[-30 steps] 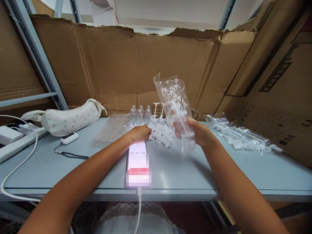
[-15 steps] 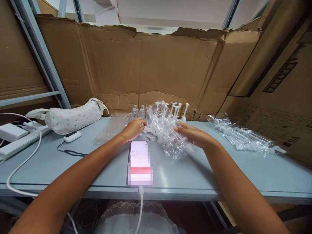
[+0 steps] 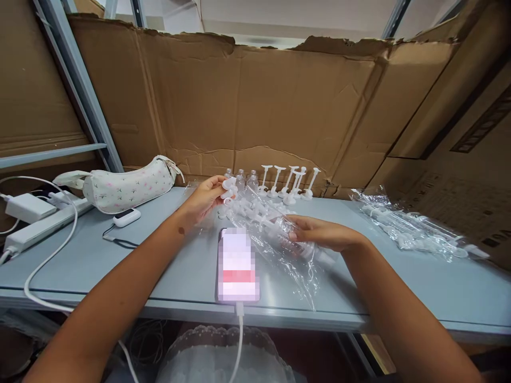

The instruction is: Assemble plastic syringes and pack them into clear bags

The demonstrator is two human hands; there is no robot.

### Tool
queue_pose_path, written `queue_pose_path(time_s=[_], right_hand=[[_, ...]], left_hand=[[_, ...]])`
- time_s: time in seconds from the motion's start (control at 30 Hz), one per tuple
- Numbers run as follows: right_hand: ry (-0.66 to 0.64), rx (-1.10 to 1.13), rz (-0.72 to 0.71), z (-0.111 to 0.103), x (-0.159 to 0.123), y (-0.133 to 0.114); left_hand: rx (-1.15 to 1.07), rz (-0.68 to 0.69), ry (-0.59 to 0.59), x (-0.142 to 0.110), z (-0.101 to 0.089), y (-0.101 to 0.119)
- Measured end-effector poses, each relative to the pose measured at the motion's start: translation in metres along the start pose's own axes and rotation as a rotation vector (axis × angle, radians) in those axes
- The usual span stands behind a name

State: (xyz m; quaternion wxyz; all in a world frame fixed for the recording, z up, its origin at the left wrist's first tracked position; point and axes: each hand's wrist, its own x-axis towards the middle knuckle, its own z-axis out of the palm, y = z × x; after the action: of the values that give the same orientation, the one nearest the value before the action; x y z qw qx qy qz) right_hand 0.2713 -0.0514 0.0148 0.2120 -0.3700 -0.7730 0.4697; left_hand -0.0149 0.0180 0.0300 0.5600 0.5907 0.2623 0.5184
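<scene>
My left hand (image 3: 205,199) is closed, its fingertips pinching small round white plastic pieces (image 3: 229,186) at the bag's far left end. In my right hand (image 3: 321,234) is a crinkled clear plastic bag (image 3: 275,226), gripped between thumb and fingers. White plastic parts show inside this bag, which lies tilted across the middle of the table. Behind it stand several small clear bottles (image 3: 252,181) and several white stemmed pieces with flat ends (image 3: 309,185). The bag partly hides the loose white parts near my left hand.
A lit phone (image 3: 238,266) with a white cable lies at the table's (image 3: 179,282) front. On the left are a floral pouch (image 3: 128,186), a white gadget (image 3: 126,217) and a power strip (image 3: 43,229). Another filled clear bag (image 3: 415,229) lies right. Cardboard (image 3: 255,101) stands behind.
My left hand has risen slightly and now holds small white pieces. The bag has swung lower toward the front with my right hand, uncovering more white stemmed pieces. The view has shifted slightly.
</scene>
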Motion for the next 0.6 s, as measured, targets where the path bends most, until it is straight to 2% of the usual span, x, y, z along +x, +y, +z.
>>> queue_pose_path(time_s=[0.1, 0.3, 0.6], right_hand=[[-0.066, 0.142, 0.102, 0.003, 0.001, -0.002], [-0.071, 0.130, 0.112, 0.003, 0.002, -0.001], [-0.100, 0.161, 0.133, 0.004, 0.004, 0.002]], left_hand=[[0.093, -0.012, -0.006, -0.001, -0.002, -0.003], [0.249, 0.021, 0.052, 0.000, -0.005, -0.010], [0.261, -0.046, -0.058, -0.003, -0.002, -0.013]])
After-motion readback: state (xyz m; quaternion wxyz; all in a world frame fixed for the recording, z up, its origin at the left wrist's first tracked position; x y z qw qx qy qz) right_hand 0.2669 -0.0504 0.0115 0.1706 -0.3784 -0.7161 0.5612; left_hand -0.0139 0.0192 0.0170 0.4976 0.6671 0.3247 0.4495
